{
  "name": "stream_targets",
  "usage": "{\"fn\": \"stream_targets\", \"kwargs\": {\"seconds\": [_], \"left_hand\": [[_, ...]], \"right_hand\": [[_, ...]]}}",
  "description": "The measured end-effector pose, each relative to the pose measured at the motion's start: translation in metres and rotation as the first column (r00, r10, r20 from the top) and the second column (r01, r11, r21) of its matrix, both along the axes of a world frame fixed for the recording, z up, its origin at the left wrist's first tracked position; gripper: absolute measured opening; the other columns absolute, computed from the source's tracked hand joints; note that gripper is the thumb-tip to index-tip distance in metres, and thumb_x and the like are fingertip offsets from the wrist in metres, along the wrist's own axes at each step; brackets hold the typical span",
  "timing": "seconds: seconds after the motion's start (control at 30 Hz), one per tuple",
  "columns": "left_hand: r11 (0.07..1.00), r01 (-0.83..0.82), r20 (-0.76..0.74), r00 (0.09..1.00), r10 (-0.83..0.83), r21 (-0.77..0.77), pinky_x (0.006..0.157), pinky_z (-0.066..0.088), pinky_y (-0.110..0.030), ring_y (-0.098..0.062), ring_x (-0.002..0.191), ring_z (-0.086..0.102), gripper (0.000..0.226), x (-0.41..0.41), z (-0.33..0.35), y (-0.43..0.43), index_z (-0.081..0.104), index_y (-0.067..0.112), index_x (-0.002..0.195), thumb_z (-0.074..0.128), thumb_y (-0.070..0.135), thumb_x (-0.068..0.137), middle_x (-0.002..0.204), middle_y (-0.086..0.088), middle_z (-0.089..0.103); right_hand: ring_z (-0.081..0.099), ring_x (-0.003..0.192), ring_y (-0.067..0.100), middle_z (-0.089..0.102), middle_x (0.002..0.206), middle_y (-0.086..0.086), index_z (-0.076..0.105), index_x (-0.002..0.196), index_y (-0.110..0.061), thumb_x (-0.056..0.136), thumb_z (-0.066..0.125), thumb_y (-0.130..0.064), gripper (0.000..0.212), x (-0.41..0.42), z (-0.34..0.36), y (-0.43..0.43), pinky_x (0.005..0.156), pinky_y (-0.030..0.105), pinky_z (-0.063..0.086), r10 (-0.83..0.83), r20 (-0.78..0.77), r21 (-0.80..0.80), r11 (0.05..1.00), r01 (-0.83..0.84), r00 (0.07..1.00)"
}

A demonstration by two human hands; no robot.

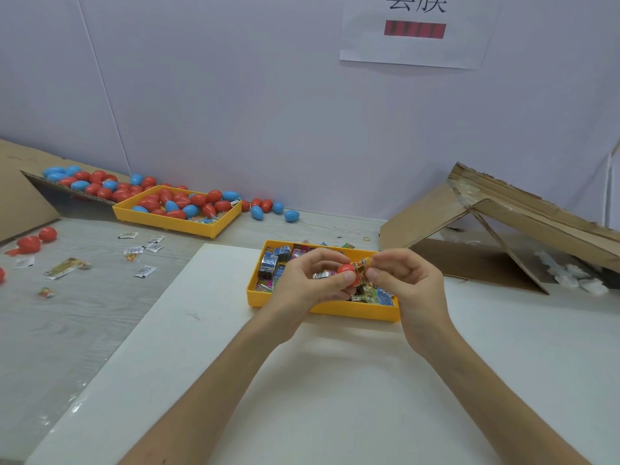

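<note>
My left hand (pixel 310 280) grips a red plastic egg piece (pixel 346 272) between thumb and fingers. My right hand (pixel 407 280) pinches a small printed packet (pixel 361 266) that touches the egg piece's right side. Both hands hover over a yellow tray (pixel 355 312) filled with several coloured packets (pixel 270 265). The tray stands on a white board (pixel 302 380).
A second yellow tray (pixel 174 223) of red and blue eggs sits at the back left, with more eggs spilling from a cardboard flap (pixel 37 184). Loose eggs (pixel 268 208), red egg pieces (pixel 33 241) and small sachets (pixel 144 271) lie on the grey table. A torn cardboard box (pixel 510 229) stands at the right.
</note>
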State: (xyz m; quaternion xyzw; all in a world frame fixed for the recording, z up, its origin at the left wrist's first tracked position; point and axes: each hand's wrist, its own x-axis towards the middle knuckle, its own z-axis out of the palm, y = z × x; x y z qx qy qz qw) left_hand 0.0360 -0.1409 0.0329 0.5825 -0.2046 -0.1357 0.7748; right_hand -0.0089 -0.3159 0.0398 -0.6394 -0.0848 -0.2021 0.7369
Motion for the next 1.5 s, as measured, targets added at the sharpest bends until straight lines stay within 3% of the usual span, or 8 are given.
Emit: {"fn": "stream_targets", "kwargs": {"seconds": [0.4,0.73,0.8,0.9,1.0,1.13,1.33,1.5], "left_hand": [[0.998,-0.036,0.043,0.998,0.034,0.043,0.07,0.06,-0.026,-0.026,0.082,0.075,0.024,0.0,-0.0015,-0.0022,0.071,0.017,0.099,0.083,0.016,0.078,0.095,-0.001,0.072],[0.989,-0.106,0.14,0.986,0.09,0.107,0.067,0.058,-0.024,-0.02,0.077,0.075,0.024,-0.0009,-0.0022,-0.0049,0.068,0.015,0.1,0.082,0.011,0.081,0.098,-0.006,0.068],[0.992,-0.095,0.12,0.989,0.085,0.082,0.069,0.059,-0.025,-0.023,0.077,0.075,0.023,-0.0012,-0.0024,-0.0046,0.067,0.01,0.103,0.08,0.009,0.083,0.1,-0.01,0.068],[0.997,-0.069,0.06,0.996,0.067,0.028,0.073,0.06,-0.028,-0.029,0.082,0.075,0.021,-0.0012,-0.0034,-0.0038,0.066,0.003,0.107,0.074,0.007,0.089,0.101,-0.015,0.067],[0.999,-0.041,0.013,0.999,0.041,-0.02,0.075,0.06,-0.03,-0.031,0.087,0.074,0.015,-0.0016,-0.003,-0.0032,0.066,0.004,0.106,0.071,0.008,0.092,0.1,-0.016,0.067],[0.999,-0.038,0.002,0.999,0.038,-0.009,0.078,0.061,-0.032,-0.029,0.088,0.074,0.011,-0.001,-0.0033,-0.0034,0.066,0.006,0.103,0.069,0.007,0.093,0.101,-0.016,0.067],[0.998,-0.004,-0.045,0.999,0.001,-0.06,0.078,0.061,-0.032,-0.024,0.088,0.071,0.008,0.0004,-0.0027,-0.0027,0.065,0.006,0.1,0.064,0.001,0.095,0.102,-0.018,0.063],[0.996,0.005,-0.074,0.997,-0.012,-0.091,0.076,0.06,-0.031,-0.025,0.089,0.073,0.009,0.0008,-0.0023,-0.0016,0.067,0.008,0.101,0.065,0.003,0.094,0.099,-0.013,0.07]], "right_hand": [[0.071,0.084,0.018,0.076,0.085,0.005,0.078,0.08,-0.026,0.056,0.086,-0.03,0.026,-0.0004,-0.0004,0.0008,0.08,0.034,0.057,0.013,-0.073,0.048,0.999,-0.01,0.997],[0.072,0.08,0.015,0.076,0.081,0.003,0.078,0.076,-0.025,0.06,0.085,-0.025,0.017,0.0002,-0.0017,-0.0002,0.072,0.025,0.056,0.002,-0.063,0.005,1.0,-0.002,0.998],[0.072,0.078,0.013,0.076,0.08,0.002,0.078,0.076,-0.026,0.069,0.084,-0.015,0.015,0.0003,-0.002,-0.0001,0.07,0.022,0.056,-0.039,-0.017,-0.081,0.996,0.037,0.999],[0.072,0.078,0.013,0.076,0.08,0.0,0.077,0.077,-0.029,0.078,0.081,-0.001,0.029,0.0005,-0.0031,-0.0008,0.071,0.022,0.056,-0.093,0.084,-0.226,0.968,0.109,0.992],[0.071,0.08,0.013,0.076,0.08,-0.003,0.076,0.079,-0.029,0.08,0.08,0.002,0.031,-0.0003,-0.0035,-0.001,0.077,0.025,0.056,-0.137,0.177,-0.335,0.923,0.19,0.975],[0.069,0.083,0.011,0.074,0.081,-0.01,0.074,0.083,-0.024,0.08,0.078,0.006,0.03,-0.0026,-0.0076,0.0016,0.079,0.016,0.049,-0.18,0.285,-0.435,0.851,0.295,0.941],[0.067,0.08,0.011,0.069,0.088,-0.013,0.071,0.094,-0.02,0.079,0.078,-0.004,0.022,-0.0047,-0.0081,0.0067,0.078,0.023,0.052,-0.148,0.379,-0.471,0.819,0.328,0.913],[0.064,0.095,0.018,0.066,0.103,-0.007,0.066,0.111,-0.021,0.08,0.079,-0.019,0.034,-0.0003,-0.009,0.003,0.082,0.02,0.048,-0.176,0.387,-0.487,0.795,0.362,0.905]]}}
